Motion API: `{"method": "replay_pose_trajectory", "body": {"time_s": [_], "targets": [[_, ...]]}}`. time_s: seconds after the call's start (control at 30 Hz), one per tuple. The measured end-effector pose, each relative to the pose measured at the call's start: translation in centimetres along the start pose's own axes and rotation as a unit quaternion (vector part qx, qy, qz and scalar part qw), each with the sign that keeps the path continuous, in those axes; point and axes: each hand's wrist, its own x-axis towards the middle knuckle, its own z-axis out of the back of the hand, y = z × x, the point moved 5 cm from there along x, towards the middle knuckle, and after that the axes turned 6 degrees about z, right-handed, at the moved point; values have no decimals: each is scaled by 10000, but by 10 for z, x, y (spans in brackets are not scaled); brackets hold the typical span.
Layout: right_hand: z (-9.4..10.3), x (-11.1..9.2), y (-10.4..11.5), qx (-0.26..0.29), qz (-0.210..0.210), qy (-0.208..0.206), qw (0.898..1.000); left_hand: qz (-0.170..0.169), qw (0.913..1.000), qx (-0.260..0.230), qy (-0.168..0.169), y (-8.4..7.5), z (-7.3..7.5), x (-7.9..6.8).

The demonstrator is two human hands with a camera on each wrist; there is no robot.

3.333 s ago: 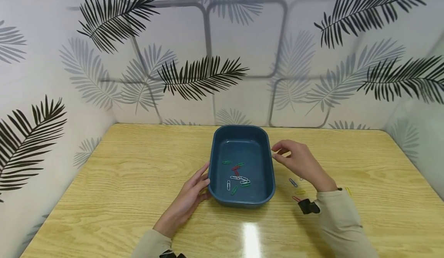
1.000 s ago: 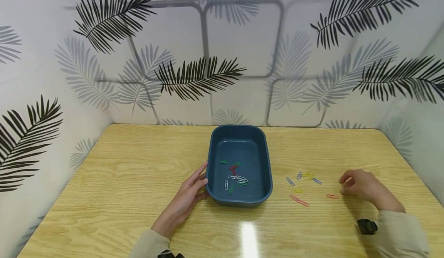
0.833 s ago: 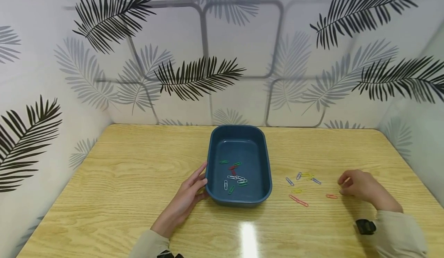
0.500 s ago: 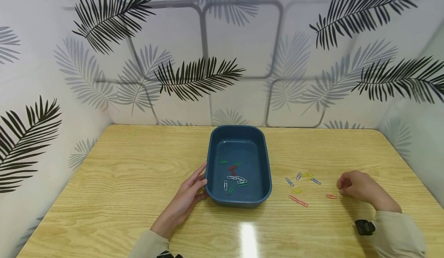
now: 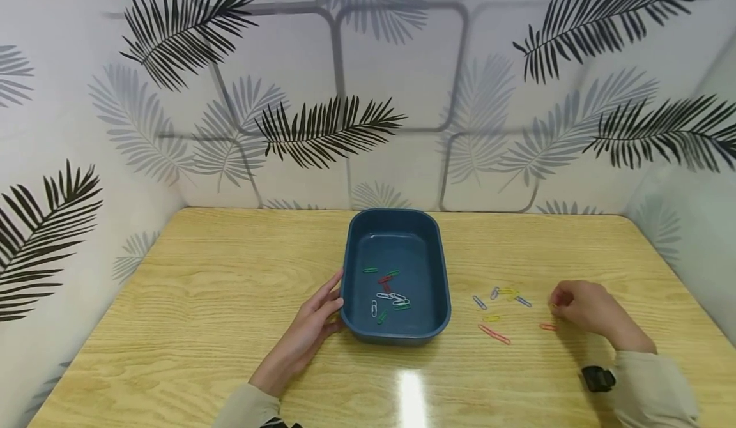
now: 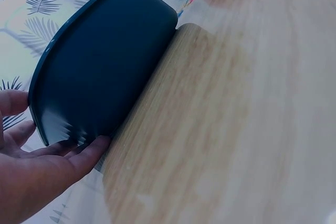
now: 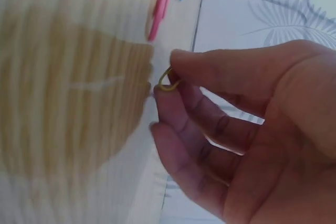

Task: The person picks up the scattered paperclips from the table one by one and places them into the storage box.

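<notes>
A dark blue plastic bin (image 5: 402, 252) stands on the wooden table, with green, red and white paper clips (image 5: 385, 296) lying loose inside. My left hand (image 5: 310, 326) rests against its left side, fingers nearly straight along the outer wall. Over at the right, my right hand (image 5: 592, 306) pinches a yellow paper clip (image 7: 167, 87) between thumb and fingertips, just above the tabletop. The fingers cover part of that clip. Left of this hand lie a red paper clip (image 5: 549, 327), a pink pair (image 5: 494, 334), plus blue and yellow clips (image 5: 507, 291).
The wooden table (image 5: 230, 275) reaches back to a wall (image 5: 397, 160) with a leaf pattern. Light glares on the tabletop (image 5: 411, 396) in front of the bin.
My right hand has gone from beside the bin to the far right, pinched a yellow paper clip there, and shifted slightly left. My left hand stays at the bin.
</notes>
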Motion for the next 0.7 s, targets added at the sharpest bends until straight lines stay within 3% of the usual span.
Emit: {"method": "replay_pose_trajectory", "body": {"time_s": [0.33,0.7], "targets": [[13,8,15,384,-197,-302,9986,10,10000,13,30,0,0,1],[20,25,41,557,5,-684,9961,7,10000,-22,46,-1,-1,0]]}}
